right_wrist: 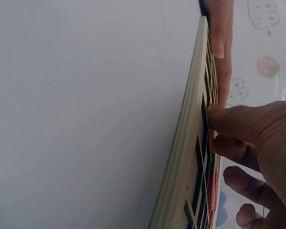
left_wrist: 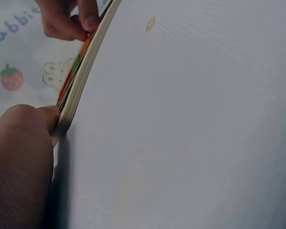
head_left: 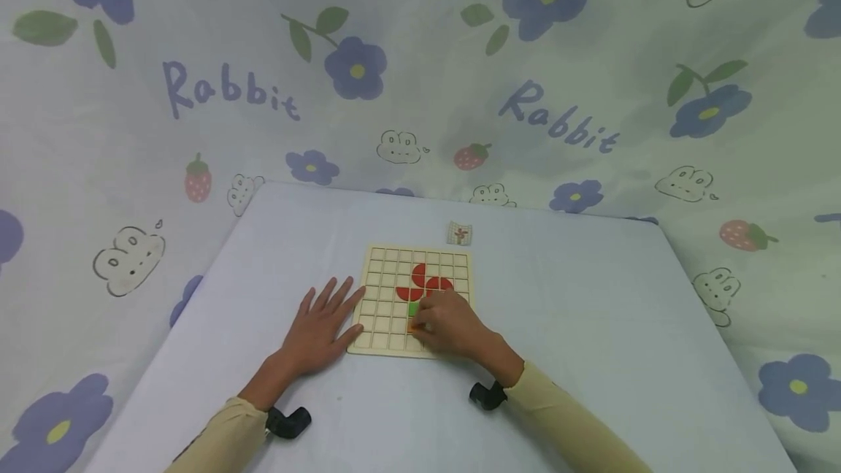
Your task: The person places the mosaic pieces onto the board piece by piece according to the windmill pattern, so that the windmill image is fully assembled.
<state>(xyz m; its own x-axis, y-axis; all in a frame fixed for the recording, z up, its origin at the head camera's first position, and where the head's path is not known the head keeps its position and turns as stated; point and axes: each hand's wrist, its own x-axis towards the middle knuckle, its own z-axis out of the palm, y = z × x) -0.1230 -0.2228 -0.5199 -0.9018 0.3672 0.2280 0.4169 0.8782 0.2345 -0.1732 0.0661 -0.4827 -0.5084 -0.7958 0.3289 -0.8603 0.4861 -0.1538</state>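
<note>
A square wooden grid board (head_left: 382, 307) lies on the white table. Red rounded pieces (head_left: 410, 293) form a pinwheel-like group in its cells, with a green square piece (head_left: 413, 309) just below them. My right hand (head_left: 452, 323) is over the board's lower right part, its thumb and index finger pinching a small orange piece (head_left: 410, 327) at the board's surface. The right hand hides some cells. My left hand (head_left: 320, 331) lies flat with fingers spread, its fingertips and thumb touching the board's left edge.
Beyond the board's far edge lies a small patterned card (head_left: 459, 233) with a red figure. White cloth covers the table (head_left: 578, 327). Behind it hangs a curtain (head_left: 427, 79) printed with flowers and rabbits. A black wrist device (head_left: 289, 423) sits under each wrist.
</note>
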